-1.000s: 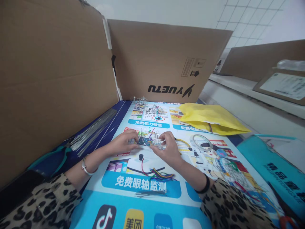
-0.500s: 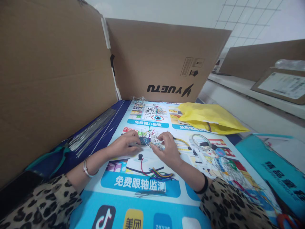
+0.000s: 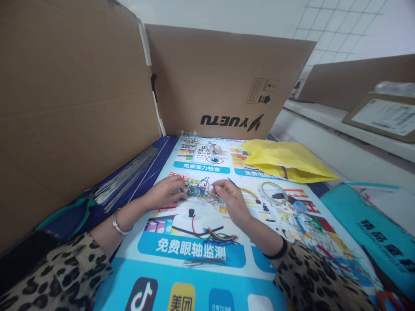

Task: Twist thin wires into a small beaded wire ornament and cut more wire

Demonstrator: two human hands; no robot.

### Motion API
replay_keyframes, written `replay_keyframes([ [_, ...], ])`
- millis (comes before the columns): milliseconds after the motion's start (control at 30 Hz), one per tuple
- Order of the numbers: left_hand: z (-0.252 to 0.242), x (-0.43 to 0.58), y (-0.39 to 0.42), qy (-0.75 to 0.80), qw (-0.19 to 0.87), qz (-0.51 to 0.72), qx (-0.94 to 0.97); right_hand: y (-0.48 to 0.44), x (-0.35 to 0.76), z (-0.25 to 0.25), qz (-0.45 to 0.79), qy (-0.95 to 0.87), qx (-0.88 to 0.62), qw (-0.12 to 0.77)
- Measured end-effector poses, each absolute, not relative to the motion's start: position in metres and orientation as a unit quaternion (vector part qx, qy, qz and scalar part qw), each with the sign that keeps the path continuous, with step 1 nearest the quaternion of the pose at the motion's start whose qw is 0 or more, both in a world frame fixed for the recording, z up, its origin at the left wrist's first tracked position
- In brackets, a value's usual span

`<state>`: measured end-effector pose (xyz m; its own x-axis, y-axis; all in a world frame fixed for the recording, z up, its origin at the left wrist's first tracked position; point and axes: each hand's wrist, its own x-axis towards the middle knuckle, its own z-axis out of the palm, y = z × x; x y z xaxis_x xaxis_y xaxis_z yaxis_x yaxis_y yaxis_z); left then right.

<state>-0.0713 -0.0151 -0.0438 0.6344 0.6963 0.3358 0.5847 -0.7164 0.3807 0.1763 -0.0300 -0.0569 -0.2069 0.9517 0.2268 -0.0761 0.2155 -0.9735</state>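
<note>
Between my two hands, low over the printed sheet, is a tangled piece of thin silvery wire (image 3: 199, 190) with green, red and blue-purple bits. My left hand (image 3: 164, 192) has its fingers closed at the left end of that wire piece. Thumb and fingers of my right hand (image 3: 231, 199) pinch a strand at its right end; the exact grip is too small to make out. Just below lie loose coloured wires (image 3: 220, 236) in red, green, yellow and black. Nearer to me is a small pile of short grey wires (image 3: 205, 261).
Cardboard panels (image 3: 223, 77) stand at the left and back. Straight wires (image 3: 125, 181) and teal-handled pliers (image 3: 79, 214) lie left. To the right are a yellow bag (image 3: 288, 157), a clear ring-shaped roll (image 3: 275, 192), tangled wire (image 3: 311, 233) and a teal bag (image 3: 372, 233).
My hands have moved apart, the left one to the left and the right one slightly to the right. More of the wire piece shows between them.
</note>
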Motion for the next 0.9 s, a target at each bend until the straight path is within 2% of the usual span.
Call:
replay_keyframes([
  [567, -0.047, -0.079, -0.012, 0.354, 0.156, 0.273, 0.881, -0.030, 0.185, -0.053, 0.513, -0.598, -0.369, 0.493],
  [900, -0.045, -0.072, -0.018, 0.368, 0.178, 0.298, 0.863, -0.029, 0.184, -0.056, 0.444, -0.666, -0.378, 0.465],
])
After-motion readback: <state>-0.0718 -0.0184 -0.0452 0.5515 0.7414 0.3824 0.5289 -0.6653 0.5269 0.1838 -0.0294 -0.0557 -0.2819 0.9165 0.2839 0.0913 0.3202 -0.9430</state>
